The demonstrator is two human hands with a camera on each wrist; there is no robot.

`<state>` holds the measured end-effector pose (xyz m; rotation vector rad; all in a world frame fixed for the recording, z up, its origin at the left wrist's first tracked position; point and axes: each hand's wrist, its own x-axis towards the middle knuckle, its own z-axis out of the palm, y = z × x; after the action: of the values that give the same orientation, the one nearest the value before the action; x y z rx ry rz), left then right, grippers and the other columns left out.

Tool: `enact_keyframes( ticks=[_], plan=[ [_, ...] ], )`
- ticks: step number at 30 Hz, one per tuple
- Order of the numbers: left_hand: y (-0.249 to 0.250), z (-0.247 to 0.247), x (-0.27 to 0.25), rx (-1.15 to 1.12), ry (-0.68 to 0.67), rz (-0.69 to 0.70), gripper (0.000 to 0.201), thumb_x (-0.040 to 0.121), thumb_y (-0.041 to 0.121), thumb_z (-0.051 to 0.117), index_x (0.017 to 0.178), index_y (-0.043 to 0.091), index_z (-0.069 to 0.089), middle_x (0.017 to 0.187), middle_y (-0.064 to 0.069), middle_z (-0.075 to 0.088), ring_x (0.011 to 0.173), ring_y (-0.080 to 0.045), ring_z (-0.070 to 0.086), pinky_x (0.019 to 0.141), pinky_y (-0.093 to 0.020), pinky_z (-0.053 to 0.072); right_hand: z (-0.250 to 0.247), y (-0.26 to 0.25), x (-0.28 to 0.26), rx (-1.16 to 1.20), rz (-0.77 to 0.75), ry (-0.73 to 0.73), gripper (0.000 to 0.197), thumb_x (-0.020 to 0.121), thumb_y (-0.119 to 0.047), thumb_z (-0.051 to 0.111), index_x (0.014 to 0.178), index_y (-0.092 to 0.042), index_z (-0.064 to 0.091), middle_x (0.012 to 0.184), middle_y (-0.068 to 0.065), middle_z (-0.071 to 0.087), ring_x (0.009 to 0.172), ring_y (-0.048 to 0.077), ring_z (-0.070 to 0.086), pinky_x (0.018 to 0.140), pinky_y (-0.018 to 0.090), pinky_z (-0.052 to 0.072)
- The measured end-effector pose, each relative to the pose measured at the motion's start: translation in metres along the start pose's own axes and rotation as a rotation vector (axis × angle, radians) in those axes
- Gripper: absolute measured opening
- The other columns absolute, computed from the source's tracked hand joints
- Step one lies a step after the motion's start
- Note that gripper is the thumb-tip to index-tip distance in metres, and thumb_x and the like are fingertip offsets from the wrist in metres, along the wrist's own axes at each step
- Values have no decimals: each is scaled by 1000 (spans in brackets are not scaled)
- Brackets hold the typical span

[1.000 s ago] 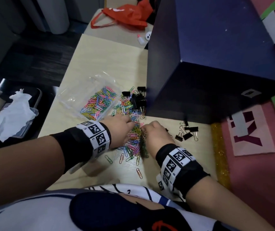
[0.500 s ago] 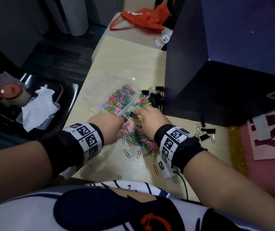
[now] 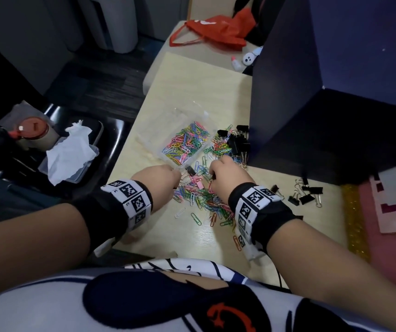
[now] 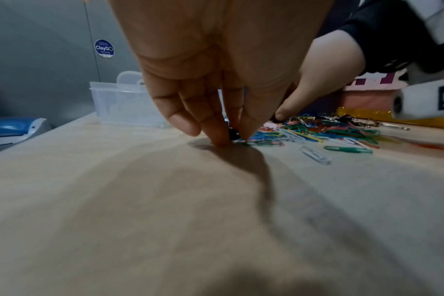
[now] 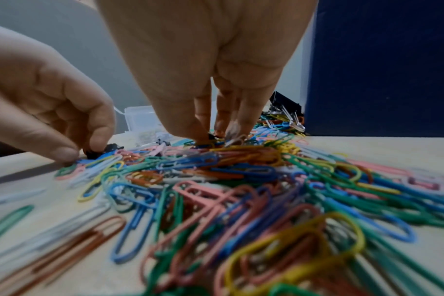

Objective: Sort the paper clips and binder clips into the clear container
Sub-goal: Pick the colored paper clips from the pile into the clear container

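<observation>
Picking from a tangled pile, so main risk from here: linked paper clips dragging out as a chain and scattering, or a binder clip slipping from a shallow fingertip pinch.

Head view: left hand [image 3: 155, 179] down at near-left edge of loose paper clips [image 3: 200, 198], fingers curled, a black binder clip [image 3: 190, 170] just beyond the fingertips. Right hand [image 3: 225, 174] down on the same pile, fingers hidden under the knuckles. Clear container [image 3: 179, 130] just beyond the left hand, one compartment already holding coloured clips. More binder clips [image 3: 238, 142] beyond the right hand against dark box [image 3: 324, 104]; another small group [image 3: 306, 194] well off to its right.

Left wrist view: fingertips [image 4: 219, 138] nearly closed, pinching a small black item at the table [image 4: 165, 200] surface. Likely that binder clip, too blurred to confirm. Container just beyond the grip, slightly left.

Right wrist view: fingers [image 5: 203, 128] pointing straight down into the pile, tips close together on the clips. Cannot tell whether anything is actually pinched. Left hand just left of this grip, thumb and finger on the black item. Blur over the near clips.
</observation>
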<state>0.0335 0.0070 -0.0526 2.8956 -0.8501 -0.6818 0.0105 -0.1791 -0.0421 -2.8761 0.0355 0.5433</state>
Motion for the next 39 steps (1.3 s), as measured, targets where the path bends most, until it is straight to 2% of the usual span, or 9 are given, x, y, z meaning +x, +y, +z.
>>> enact_keyframes(
  ticks=[5,9,14,18,22,27,29,32,39],
  plan=[
    [4,-5,3,59,53,-2,24,90,18,48,113,17,52,107,-8,60,96,-30,60,73,-36,49,-4,2,-16,188,63,128,19,86,-15,57,104,-15,53,112,4,49,100,25,52,82,31,41],
    [11,-7,8,155,9,-1,25,92,12,45,116,14,51,104,-8,60,93,-29,61,71,-37,49,-6,8,-26,295,86,154,25,87,-10,53,109,-18,61,115,5,50,100,24,55,91,30,44],
    [16,-14,11,125,-7,-1,30,88,13,49,118,14,50,103,-9,61,90,-29,59,68,-35,47,-5,20,-32,362,177,177,18,86,-10,58,99,-16,69,114,0,44,88,12,52,90,15,38],
    [23,-19,7,144,-36,-3,32,87,7,49,118,15,48,99,-8,62,80,-26,53,63,-33,43,-4,26,-36,352,222,185,16,83,-10,60,92,-17,70,114,0,53,97,15,59,96,20,42],
    [28,-24,7,150,-74,12,23,85,11,52,107,16,48,81,-3,56,73,-25,52,60,-34,45,-3,28,-40,280,198,160,19,89,-17,56,103,-22,67,119,-2,52,100,17,58,92,25,45],
    [30,-35,8,55,-40,18,20,87,18,53,106,19,47,84,-2,59,77,-26,54,63,-35,47,-1,15,-34,68,29,23,33,93,-25,48,124,-34,55,123,2,51,118,25,47,98,39,43],
    [30,-38,8,22,-6,38,18,89,19,50,107,19,48,87,-4,60,79,-26,55,66,-35,49,1,10,-33,-65,10,-46,37,91,-19,47,126,-32,51,122,6,48,119,29,44,95,41,41],
    [28,-39,6,-2,41,80,17,91,19,47,107,19,53,96,-6,61,88,-27,58,73,-36,50,4,9,-32,-91,8,-52,40,87,-8,47,124,-24,49,121,8,48,118,30,44,95,41,40],
    [29,-38,5,-80,112,127,11,86,19,56,97,19,57,96,-2,58,92,-23,56,78,-33,48,1,23,-40,224,83,139,10,89,-20,51,97,-26,54,110,-1,55,100,21,55,89,35,47]
  ],
)
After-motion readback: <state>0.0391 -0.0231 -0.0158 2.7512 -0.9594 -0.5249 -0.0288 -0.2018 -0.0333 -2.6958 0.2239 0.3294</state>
